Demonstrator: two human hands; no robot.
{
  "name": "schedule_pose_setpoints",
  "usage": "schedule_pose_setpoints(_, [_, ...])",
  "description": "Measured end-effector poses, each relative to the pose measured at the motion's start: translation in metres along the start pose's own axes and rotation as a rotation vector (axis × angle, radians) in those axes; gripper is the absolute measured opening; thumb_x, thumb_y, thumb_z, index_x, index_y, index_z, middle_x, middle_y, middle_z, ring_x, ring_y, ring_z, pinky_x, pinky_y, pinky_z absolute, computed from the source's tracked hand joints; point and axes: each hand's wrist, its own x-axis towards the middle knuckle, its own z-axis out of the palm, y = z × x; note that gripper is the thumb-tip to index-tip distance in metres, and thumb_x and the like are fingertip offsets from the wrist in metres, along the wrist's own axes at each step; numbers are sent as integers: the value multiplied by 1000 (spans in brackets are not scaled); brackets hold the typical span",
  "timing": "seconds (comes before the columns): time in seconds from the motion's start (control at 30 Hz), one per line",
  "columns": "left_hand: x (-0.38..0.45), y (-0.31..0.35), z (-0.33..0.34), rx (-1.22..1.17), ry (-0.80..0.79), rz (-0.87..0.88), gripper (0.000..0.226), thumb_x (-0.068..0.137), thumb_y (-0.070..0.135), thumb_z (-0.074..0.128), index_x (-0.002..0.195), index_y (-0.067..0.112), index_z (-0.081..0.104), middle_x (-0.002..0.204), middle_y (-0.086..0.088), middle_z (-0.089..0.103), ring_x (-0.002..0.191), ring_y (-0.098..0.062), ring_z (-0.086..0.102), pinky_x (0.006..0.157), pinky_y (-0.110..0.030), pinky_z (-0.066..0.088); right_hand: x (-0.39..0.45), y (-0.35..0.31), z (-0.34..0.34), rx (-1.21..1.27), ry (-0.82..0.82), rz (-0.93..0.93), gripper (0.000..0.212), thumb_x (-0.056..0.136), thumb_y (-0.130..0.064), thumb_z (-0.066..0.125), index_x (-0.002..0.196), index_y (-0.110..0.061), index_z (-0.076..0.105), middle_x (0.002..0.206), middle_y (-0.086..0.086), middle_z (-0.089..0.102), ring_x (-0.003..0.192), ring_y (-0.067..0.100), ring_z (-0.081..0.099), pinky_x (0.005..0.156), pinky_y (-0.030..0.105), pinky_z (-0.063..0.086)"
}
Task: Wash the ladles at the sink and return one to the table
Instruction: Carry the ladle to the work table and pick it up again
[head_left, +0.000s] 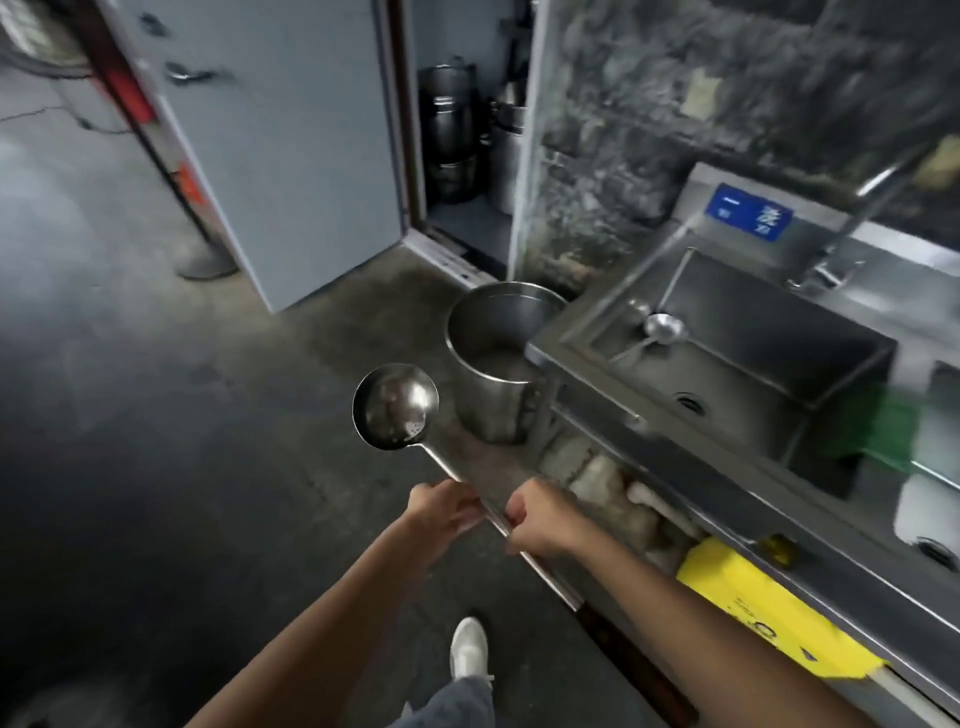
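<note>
A long-handled ladle (396, 406) is gripped by both hands, left hand (441, 512) ahead of right hand (537, 519), bowl beyond the grip. Smaller ladles (664, 328) lie in the sink (737, 364), right of the grip. The table return seems outstanding.

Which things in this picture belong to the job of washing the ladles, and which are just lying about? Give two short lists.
Part of the job:
large ladle, held by the left hand and right hand
small ladle lying in the sink
sink
tap

Just lying about:
steel pot on the floor
yellow box under the sink
stacked pots in the cabinet
</note>
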Motion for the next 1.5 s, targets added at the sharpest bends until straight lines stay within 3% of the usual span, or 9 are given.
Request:
schedule_pose_setpoints(0.1, [25, 25, 57, 46, -57, -18, 14, 80, -15, 59, 69, -8, 53, 46, -12, 48, 30, -14, 37, 38, -23, 39, 15, 35, -41, 58, 20, 70, 33, 56, -30, 74, 79, -7, 68, 67, 10, 67, 62, 20, 62, 52, 29, 41])
schedule_pose_setpoints(0.27, [55, 58, 149, 135, -146, -26, 7, 83, -14, 63, 81, -8, 62, 70, -20, 67, 62, -27, 68, 51, -31, 61, 30, 96, -93, 141, 82, 143, 31, 61, -35, 79, 83, -14, 75, 70, 4, 73, 72, 23, 72, 58, 28, 50])
schedule_pose_setpoints(0.5, [81, 75, 275, 285, -291, -56, 8, 86, -13, 62, 91, -6, 63, 77, -19, 69, 68, -26, 70, 51, -29, 60, 30, 178, -148, 361, 160, 247, 12, 72, -24, 82, 72, -17, 72, 63, -5, 69, 56, 8, 59, 55, 22, 45])
schedule_pose_setpoints(0.77, [133, 63, 426, 387, -380, -76, 18, 86, -7, 67, 104, -5, 68, 97, -22, 72, 91, -31, 71, 65, -32, 59, 67, 301, -205, 639, 173, 407, 19, 80, -22, 83, 94, -11, 77, 74, -5, 72, 76, 15, 73, 72, 28, 59])
schedule_pose_setpoints(0.97, [180, 35, 539, 437, -449, -158, 22, 86, -8, 62, 107, -3, 68, 89, -18, 68, 86, -30, 67, 88, -41, 58, 103, 401, -240, 814, 186, 550, 17, 85, -15, 79, 98, -7, 72, 90, 7, 74, 83, 19, 75, 79, 34, 64])
schedule_pose_setpoints(1.03, [191, 24, 569, 457, -480, -199, 19, 88, -5, 58, 102, 1, 69, 83, -15, 68, 78, -27, 67, 80, -39, 59, 114, 432, -244, 864, 186, 600, 15, 83, -11, 77, 97, -8, 72, 91, 8, 74, 83, 20, 75, 76, 35, 65])
schedule_pose_setpoints(1.13, [202, 10, 604, 513, -503, -276, 21, 88, 5, 59, 106, 2, 70, 81, -12, 68, 71, -25, 67, 65, -36, 60, 129, 471, -246, 966, 154, 643, 16, 83, -3, 75, 95, -13, 72, 94, 7, 74, 90, 20, 73, 71, 32, 64])
schedule_pose_setpoints(1.3, [220, -10, 632, 753, -545, -320, 21, 93, 18, 60, 109, 13, 73, 105, -11, 76, 99, -25, 73, 90, -44, 59, 153, 524, -243, 1035, 110, 797, 7, 88, -6, 74, 88, -9, 68, 86, 6, 71, 76, 13, 65, 57, 24, 53])
schedule_pose_setpoints(1.5, [221, -29, 631, 977, -647, -449, 22, 90, 21, 67, 112, 16, 66, 114, -11, 69, 104, -26, 70, 82, -43, 62, 190, 571, -231, 1087, 97, 932, 8, 82, -6, 71, 85, 1, 71, 80, 13, 72, 70, 24, 71, 76, 43, 65])
